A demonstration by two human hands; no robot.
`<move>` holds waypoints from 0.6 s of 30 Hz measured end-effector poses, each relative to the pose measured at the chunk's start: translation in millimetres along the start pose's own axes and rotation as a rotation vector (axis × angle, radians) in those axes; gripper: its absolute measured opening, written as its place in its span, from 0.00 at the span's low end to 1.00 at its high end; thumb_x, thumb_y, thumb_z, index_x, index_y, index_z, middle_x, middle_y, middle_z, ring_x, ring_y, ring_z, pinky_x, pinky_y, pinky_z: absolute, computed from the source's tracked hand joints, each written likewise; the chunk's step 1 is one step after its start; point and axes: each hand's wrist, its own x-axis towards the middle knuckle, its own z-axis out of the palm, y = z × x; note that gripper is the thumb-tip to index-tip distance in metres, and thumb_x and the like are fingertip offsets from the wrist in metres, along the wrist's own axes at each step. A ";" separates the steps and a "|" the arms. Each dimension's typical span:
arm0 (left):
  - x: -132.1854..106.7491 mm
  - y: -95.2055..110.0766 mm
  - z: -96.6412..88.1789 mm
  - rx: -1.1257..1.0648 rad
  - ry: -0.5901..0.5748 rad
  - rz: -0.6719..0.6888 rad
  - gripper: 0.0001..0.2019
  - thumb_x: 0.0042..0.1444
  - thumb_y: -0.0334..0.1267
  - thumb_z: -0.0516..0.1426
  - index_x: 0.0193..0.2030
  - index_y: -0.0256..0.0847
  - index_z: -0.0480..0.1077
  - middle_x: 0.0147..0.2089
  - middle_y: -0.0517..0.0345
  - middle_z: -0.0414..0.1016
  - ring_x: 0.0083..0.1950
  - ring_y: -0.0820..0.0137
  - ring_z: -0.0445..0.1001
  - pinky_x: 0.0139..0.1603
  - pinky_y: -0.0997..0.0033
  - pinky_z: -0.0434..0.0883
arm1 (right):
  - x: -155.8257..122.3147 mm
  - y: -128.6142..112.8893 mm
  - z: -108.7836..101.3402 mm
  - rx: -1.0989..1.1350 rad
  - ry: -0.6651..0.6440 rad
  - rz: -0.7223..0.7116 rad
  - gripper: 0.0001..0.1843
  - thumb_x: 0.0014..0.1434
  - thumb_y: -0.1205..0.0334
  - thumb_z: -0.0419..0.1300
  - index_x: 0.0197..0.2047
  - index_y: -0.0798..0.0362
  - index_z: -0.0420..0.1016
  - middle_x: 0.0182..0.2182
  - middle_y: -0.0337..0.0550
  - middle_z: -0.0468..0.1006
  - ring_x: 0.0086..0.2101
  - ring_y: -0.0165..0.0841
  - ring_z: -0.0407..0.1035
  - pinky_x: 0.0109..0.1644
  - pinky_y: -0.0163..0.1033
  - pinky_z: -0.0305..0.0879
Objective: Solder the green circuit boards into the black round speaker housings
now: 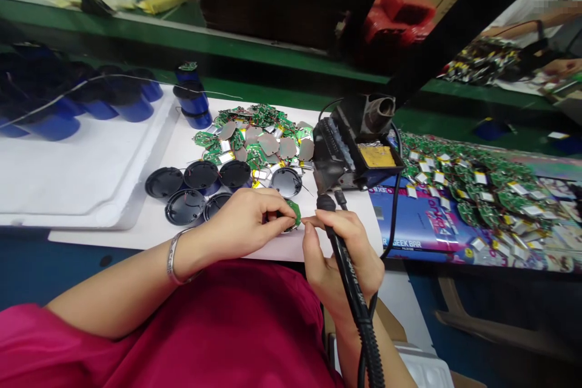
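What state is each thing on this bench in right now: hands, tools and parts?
Left hand: shut, pinching a small green circuit board.
Right hand: shut around the soldering iron; its tip is hard to make out.
Iron stand: holder empty.
Black round shells: lying flat in a loose group.
Circuit board pile: heaped loosely behind the shells.
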 end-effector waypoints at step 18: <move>1.3 -1.1 -2.0 0.003 -0.026 0.036 0.08 0.60 0.34 0.57 0.36 0.39 0.80 0.35 0.56 0.80 0.37 0.70 0.76 0.41 0.71 0.71 | 1.2 0.2 1.3 0.015 -0.069 0.068 0.23 0.56 0.78 0.63 0.53 0.51 0.69 0.38 0.42 0.80 0.40 0.35 0.75 0.47 0.45 0.74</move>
